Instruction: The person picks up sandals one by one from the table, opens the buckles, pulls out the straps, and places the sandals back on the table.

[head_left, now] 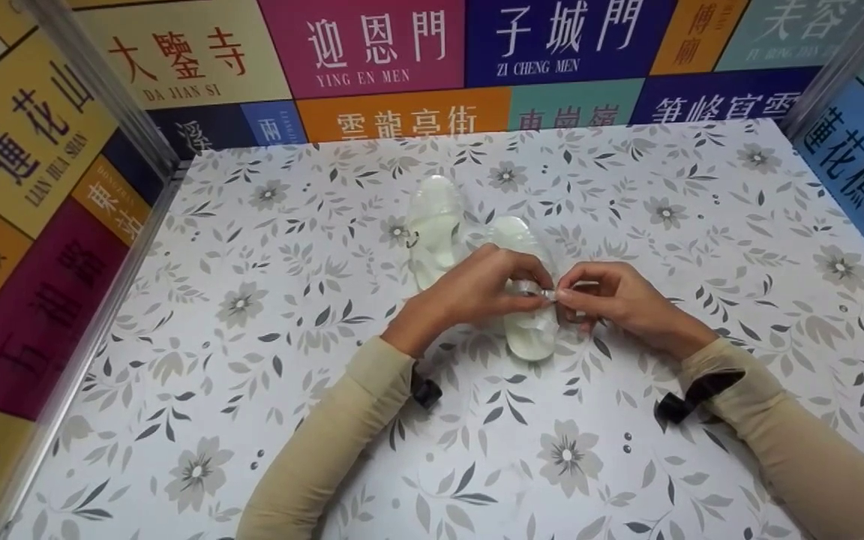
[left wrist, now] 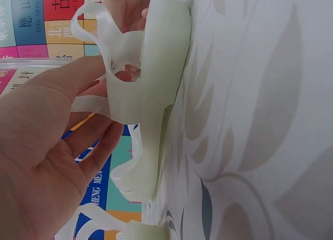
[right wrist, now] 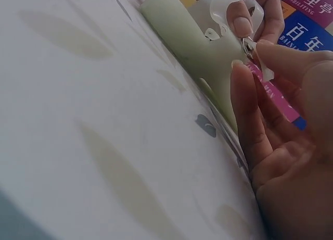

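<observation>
Two pale green-white sandals lie on the table. My left hand (head_left: pixel 473 289) reaches over the nearer sandal (head_left: pixel 531 343) and pinches its ankle strap (head_left: pixel 526 286) between thumb and fingers. From the other side my right hand (head_left: pixel 627 300) pinches the strap's narrow end (right wrist: pixel 267 71), close to a small metal buckle (right wrist: pixel 247 48). Whether the strap is through the buckle, I cannot tell. In the left wrist view the sandal's thick heel (left wrist: pixel 166 37) stands on the table, with the strap looped above it. The other sandal (head_left: pixel 436 202) lies farther back, beside my left hand, touched by neither hand's fingertips.
A white cloth with grey flowers and leaves covers the table (head_left: pixel 199 360). Upright panels of coloured blocks with Chinese lettering (head_left: pixel 379 41) border the back and sides. Clear edging (head_left: pixel 124 277) runs along the left side. Dark bands with small black devices (head_left: pixel 676 409) sit on both wrists.
</observation>
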Demonstrator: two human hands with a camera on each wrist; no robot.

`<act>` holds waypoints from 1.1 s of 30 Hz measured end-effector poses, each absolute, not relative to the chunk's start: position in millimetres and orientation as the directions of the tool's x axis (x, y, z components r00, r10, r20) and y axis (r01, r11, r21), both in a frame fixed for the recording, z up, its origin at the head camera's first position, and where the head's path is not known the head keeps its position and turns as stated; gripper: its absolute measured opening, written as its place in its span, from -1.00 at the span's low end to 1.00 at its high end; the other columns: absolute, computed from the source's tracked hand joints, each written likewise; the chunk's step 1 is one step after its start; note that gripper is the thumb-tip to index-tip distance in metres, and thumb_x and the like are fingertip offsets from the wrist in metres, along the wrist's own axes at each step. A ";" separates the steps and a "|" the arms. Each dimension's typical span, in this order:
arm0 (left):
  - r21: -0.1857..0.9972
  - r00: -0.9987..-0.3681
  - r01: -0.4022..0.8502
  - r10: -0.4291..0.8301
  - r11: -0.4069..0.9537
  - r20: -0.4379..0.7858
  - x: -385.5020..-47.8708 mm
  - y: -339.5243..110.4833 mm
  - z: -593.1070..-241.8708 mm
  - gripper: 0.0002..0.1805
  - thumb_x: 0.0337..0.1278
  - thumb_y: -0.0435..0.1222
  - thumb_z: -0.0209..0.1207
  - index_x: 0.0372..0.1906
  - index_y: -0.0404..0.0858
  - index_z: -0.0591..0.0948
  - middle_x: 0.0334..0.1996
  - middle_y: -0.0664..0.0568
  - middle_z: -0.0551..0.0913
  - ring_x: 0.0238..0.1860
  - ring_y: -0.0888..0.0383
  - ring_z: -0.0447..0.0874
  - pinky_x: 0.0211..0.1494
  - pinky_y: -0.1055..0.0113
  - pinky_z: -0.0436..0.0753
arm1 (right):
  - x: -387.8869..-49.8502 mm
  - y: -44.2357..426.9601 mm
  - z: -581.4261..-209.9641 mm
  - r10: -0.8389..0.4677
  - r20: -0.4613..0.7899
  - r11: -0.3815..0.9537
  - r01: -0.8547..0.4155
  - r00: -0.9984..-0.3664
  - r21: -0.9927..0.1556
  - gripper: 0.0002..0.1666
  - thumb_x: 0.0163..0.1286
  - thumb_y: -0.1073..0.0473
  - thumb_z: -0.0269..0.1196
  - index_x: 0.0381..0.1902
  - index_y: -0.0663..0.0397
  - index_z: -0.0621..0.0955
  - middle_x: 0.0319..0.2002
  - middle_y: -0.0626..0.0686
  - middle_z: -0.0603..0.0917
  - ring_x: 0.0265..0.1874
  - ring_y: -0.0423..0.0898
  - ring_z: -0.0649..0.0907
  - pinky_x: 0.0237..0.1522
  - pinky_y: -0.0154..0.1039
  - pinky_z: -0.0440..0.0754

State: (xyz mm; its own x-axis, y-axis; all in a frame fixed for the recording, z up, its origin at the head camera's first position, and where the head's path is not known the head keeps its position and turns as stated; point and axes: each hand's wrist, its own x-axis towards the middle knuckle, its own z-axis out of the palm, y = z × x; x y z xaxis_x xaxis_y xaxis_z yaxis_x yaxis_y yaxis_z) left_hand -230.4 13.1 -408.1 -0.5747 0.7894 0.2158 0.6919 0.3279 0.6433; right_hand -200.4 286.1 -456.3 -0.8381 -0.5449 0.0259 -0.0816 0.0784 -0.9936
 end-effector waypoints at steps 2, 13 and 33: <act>0.668 -0.574 0.676 0.791 0.311 0.212 -230.7 12.2 -408.8 -0.79 0.43 -0.17 0.41 0.05 -0.12 0.81 -0.03 0.14 0.88 0.09 0.31 0.83 0.22 0.48 0.68 | -200.3 286.2 -455.8 -0.556 0.030 0.062 -0.077 -0.830 -0.995 -0.77 0.62 0.27 0.28 0.04 0.38 0.64 -0.29 0.12 0.74 -0.38 -0.11 0.76 -0.45 -0.25 0.76; 0.752 -0.603 0.596 0.775 0.281 0.188 -232.0 8.9 -415.3 -0.81 0.44 -0.19 0.38 0.02 -0.11 0.72 -0.04 0.16 0.82 0.00 0.37 0.81 0.14 0.27 0.78 | -200.4 287.0 -451.1 -0.594 0.049 0.023 -0.077 -0.803 -0.997 -0.78 0.64 0.31 0.21 0.01 0.45 0.58 -0.28 0.26 0.75 -0.34 -0.01 0.78 -0.41 -0.20 0.77; 0.686 -0.616 0.652 0.753 0.323 0.231 -227.9 17.5 -411.5 -0.80 0.39 -0.15 0.45 -0.03 -0.13 0.84 -0.22 0.13 0.85 -0.42 0.23 0.64 -0.34 0.50 0.52 | -199.1 289.6 -453.2 -0.561 0.054 0.037 -0.089 -0.826 -0.995 -0.78 0.61 0.33 0.26 -0.10 0.52 0.63 -0.33 0.25 0.79 -0.50 -0.05 0.76 -0.49 -0.24 0.69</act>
